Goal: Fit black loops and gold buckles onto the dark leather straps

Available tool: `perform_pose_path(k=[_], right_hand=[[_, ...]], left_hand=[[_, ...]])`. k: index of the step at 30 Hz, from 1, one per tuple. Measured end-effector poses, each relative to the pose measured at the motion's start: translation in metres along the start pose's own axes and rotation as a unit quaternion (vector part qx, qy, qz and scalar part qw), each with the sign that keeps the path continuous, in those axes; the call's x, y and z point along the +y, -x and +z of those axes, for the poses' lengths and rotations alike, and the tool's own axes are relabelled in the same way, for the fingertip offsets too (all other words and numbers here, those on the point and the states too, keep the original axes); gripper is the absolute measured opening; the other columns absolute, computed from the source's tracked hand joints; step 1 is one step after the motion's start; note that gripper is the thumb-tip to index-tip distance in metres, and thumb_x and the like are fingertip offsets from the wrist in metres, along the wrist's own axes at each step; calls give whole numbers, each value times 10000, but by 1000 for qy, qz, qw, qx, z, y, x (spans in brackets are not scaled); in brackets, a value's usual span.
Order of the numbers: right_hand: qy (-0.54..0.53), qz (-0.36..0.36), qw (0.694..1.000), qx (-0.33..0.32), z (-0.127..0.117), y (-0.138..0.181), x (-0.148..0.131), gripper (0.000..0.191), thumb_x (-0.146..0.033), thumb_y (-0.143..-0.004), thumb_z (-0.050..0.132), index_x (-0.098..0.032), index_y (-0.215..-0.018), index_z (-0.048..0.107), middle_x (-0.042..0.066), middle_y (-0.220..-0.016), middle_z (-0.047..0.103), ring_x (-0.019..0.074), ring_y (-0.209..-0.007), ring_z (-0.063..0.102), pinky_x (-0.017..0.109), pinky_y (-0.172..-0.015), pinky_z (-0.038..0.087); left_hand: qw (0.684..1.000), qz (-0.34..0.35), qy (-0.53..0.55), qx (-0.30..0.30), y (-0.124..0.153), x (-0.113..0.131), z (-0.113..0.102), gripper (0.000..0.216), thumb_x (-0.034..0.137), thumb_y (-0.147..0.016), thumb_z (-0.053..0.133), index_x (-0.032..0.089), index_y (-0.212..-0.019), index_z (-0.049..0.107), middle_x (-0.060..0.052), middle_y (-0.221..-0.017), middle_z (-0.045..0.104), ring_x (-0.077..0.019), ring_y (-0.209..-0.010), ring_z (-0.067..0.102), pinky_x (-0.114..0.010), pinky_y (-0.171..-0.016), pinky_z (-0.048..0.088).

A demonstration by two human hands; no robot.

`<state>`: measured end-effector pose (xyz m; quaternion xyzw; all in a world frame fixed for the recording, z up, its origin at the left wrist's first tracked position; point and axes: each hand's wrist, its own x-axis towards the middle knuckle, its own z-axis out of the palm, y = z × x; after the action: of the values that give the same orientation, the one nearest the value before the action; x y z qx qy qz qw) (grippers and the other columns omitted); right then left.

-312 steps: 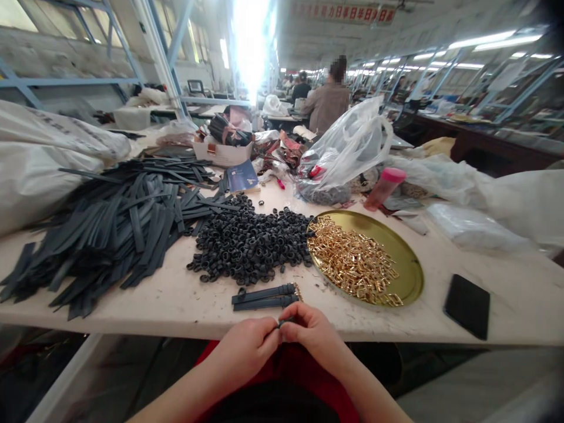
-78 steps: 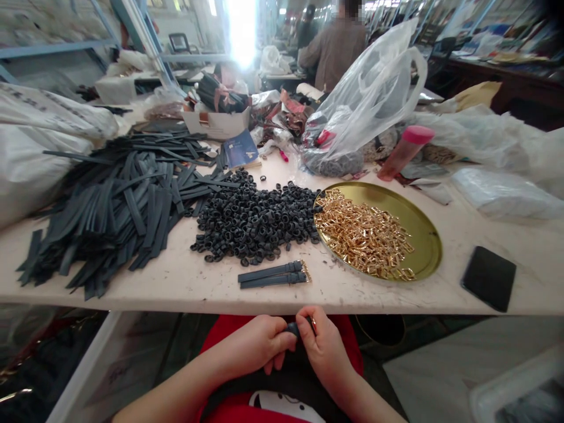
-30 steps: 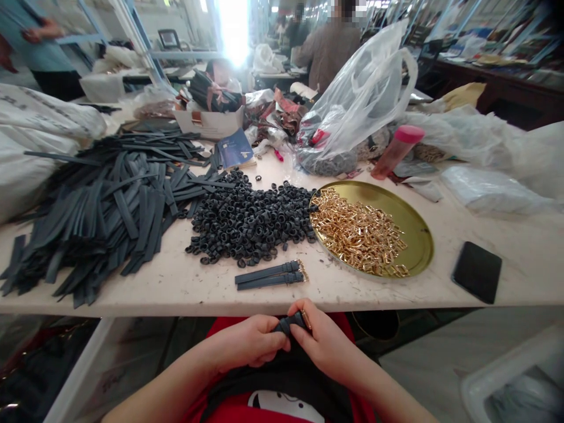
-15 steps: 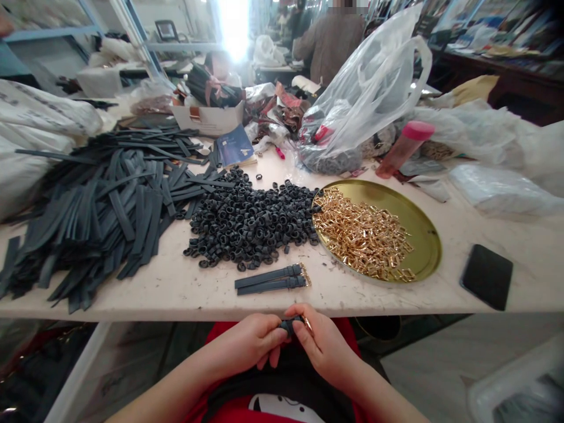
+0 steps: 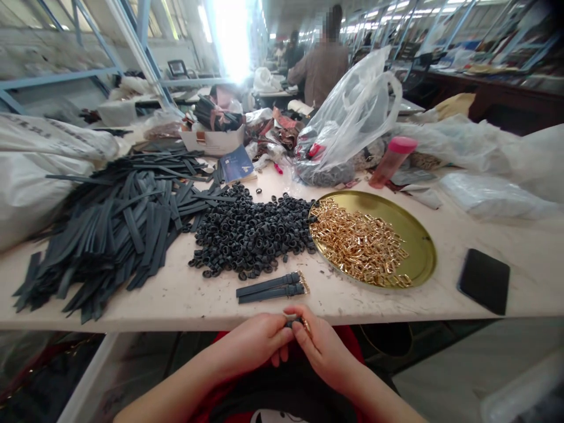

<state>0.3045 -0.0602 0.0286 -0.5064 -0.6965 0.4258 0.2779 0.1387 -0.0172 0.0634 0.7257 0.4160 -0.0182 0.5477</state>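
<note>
Just below the table's front edge, my left hand (image 5: 259, 338) and my right hand (image 5: 321, 345) meet around a dark watch strap (image 5: 294, 322) with a gold buckle at its end. My left fingers pinch the strap, and my right thumb and fingers close on its buckle end; most of it is hidden. Several finished straps (image 5: 268, 289) with gold buckles lie on the table in front of my hands. Behind them is a heap of small black strap loops (image 5: 255, 232). A round gold tray (image 5: 416, 235) holds a pile of gold buckles (image 5: 361, 241).
Many flat dark strap pieces (image 5: 118, 223) are heaped at left beside a white sack (image 5: 35, 182). A black phone (image 5: 484, 281) lies at right. Farther back are a blue booklet (image 5: 237, 163), a pink-lidded jar (image 5: 392, 161) and a plastic bag (image 5: 352, 111). A person (image 5: 324, 70) is in the background.
The view has tilted up slightly, so the table sits lower in the picture. My hands have drawn closer together over the strap, and less of it shows.
</note>
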Motion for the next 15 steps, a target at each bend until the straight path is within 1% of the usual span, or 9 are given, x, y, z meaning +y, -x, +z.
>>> perform_pose_path(k=[1,2,4,6,7,9,11,13,15], right_hand=[[34,1,999,25,-2,-4,2,320,-327,-906,305,-170,-1142,455,83,-971,637,187,-876,596,336,-784,470],[76,0,995,57,-4,-10,5,332,-334,-898,326,-156,-1140,468,98,-1000,629,205,-912,584,361,-807,464],[171,-8,977,128,-7,-25,13,343,-322,-883,365,-125,-1129,500,130,-1078,599,241,-1005,540,410,-876,430],[233,-18,957,169,-8,-42,22,343,-290,-882,360,-111,-1127,522,138,-1124,581,249,-1054,511,425,-917,405],[246,-25,953,176,-8,-48,26,345,-280,-887,345,-109,-1121,533,137,-1129,582,245,-1058,510,424,-923,403],[245,-46,952,177,-3,-55,32,368,-277,-897,300,-97,-1090,556,142,-1106,600,240,-1037,528,427,-918,411],[231,-73,955,173,5,-50,35,418,-299,-900,260,-66,-1069,563,167,-1083,611,254,-1021,542,450,-913,412],[216,-85,956,177,10,-39,42,470,-376,-884,254,-74,-1042,578,172,-1046,626,275,-986,563,468,-887,430],[207,-54,956,200,9,-31,59,505,-435,-865,261,-98,-1096,557,175,-1068,617,299,-989,568,468,-856,451]], left_hand=[[998,10,-50,33,-4,-2,-3,314,325,-890,328,168,-759,567,-12,-725,618,-146,-641,570,-228,-621,419],[989,21,-119,79,-9,-5,-7,274,333,-883,368,177,-796,576,-21,-789,623,-165,-712,575,-242,-655,421],[947,41,-265,178,-18,-12,-14,196,329,-847,473,183,-928,576,-52,-923,606,-209,-857,556,-282,-739,421],[906,51,-351,232,-26,-18,-18,262,278,-818,525,160,-1051,535,-92,-999,576,-244,-932,528,-327,-796,418],[893,55,-373,245,-28,-20,-17,267,237,-819,514,142,-1069,523,-108,-1002,568,-255,-941,520,-350,-810,416],[882,48,-391,259,-28,-19,-10,210,154,-832,445,113,-1015,539,-127,-953,569,-266,-906,525,-383,-788,425],[872,35,-406,272,-23,-12,3,200,108,-841,383,94,-940,556,-134,-900,569,-265,-858,535,-387,-739,441],[866,23,-414,280,-17,-5,16,181,118,-842,393,81,-874,567,-128,-849,569,-260,-824,546,-368,-691,457],[865,22,-414,283,-10,-5,22,167,172,-856,411,117,-854,569,-99,-877,565,-233,-804,558,-336,-652,470]])
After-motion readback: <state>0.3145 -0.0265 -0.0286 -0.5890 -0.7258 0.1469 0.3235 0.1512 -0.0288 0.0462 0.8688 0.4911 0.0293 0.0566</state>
